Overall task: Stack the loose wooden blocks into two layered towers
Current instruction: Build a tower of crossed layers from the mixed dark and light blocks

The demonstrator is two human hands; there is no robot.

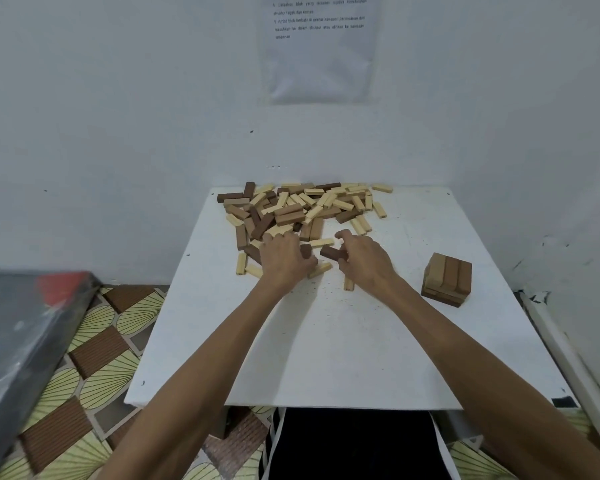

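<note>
White table against white wall: right hand pinches 1 dark block, left hand grip unclear

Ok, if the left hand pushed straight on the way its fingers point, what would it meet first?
Most likely the pale block at the near edge of the loose pile, right at the left hand's fingertips. Depth is unclear, so I cannot tell whether they touch it.

One table, one short tower, two hands, perhaps sixty loose blocks.
</note>
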